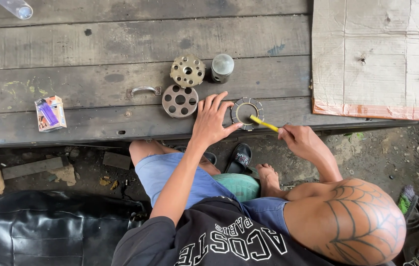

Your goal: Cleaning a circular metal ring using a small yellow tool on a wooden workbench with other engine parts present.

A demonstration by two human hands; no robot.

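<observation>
On plank edge: left grip (212, 120) spread beside ring disc (247, 112) | right grip (300, 140) pinching yellow tool (263, 123) | small packet (50, 114) far left

A flat, round metal ring (247, 113) lies face up on a dark wooden platform (121, 44), close to the platform's near edge and a little right of its middle. The ring is grey, with a wide open centre and a band split into short segments by dark notches all the way around. A thin yellow stick (263, 123) is tilted across the ring's lower right side, one end over the open centre, the other end running past the platform's near edge.
</observation>
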